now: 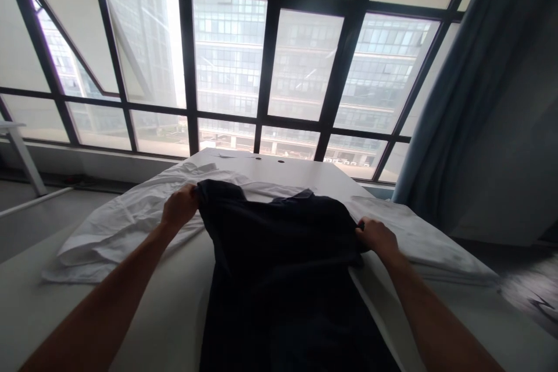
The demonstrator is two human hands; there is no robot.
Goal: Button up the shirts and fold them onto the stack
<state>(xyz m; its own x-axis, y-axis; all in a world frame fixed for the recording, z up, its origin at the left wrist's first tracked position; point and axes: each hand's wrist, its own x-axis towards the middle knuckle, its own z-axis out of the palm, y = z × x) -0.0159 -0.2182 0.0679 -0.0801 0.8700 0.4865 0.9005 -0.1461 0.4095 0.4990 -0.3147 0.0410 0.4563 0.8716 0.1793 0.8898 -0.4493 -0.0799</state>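
Observation:
A dark navy or black garment (283, 244), which looks like a short-sleeved shirt, is stretched between my two hands above a white table (174, 314). My left hand (181, 207) is closed on its upper left corner, near the shoulder. On the other side, my right hand (377, 236) pinches the garment's right edge, a little lower. The neckline dips between two raised parts at the top. The lower part of the garment runs down out of the frame toward me, and its folds are hard to make out in the dark cloth.
Crumpled white cloth (100, 238) lies on the table at the left. A flatter white cloth pile (418, 238) lies at the right. Behind the table stand large framed windows (231, 58), with a blue-grey curtain (453, 93) at the right. A blurred pale patterned thing (534, 288) shows at the right edge.

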